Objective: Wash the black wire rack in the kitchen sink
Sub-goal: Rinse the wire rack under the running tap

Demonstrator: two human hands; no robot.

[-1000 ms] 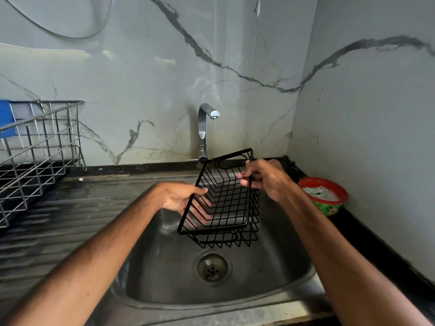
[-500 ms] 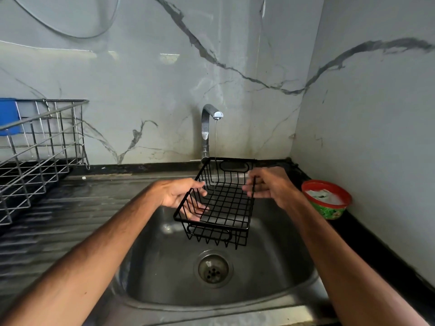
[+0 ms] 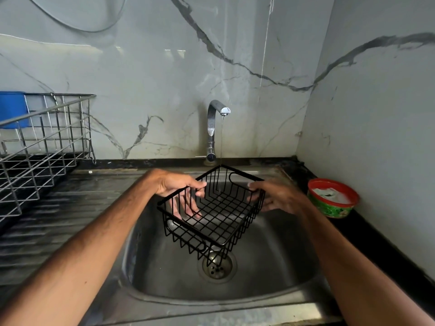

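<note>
The black wire rack (image 3: pixel 219 222), a small basket, hangs over the steel sink (image 3: pixel 277 262), open side up and turned with one corner toward me. A thin stream from the chrome tap (image 3: pixel 213 128) falls into its far corner. My left hand (image 3: pixel 175 184) grips the rack's left rim, thumb on the top wire and fingers showing through the bars inside. On the right rim my right hand (image 3: pixel 275 196) holds the side, thumb on the top wire and fingers spread along the outside.
A steel dish rack (image 3: pixel 44 149) with a blue item (image 3: pixel 11 109) stands on the ribbed drainboard (image 3: pixel 58 222) at left. A red-rimmed green tub (image 3: pixel 333 198) of white soap sits on the black counter at right. The drain (image 3: pixel 216 267) lies below the rack.
The rack has come down from a tilted, nearly upright pose to level, then turned so a corner faces me. Both hands shifted along its rims; water still runs.
</note>
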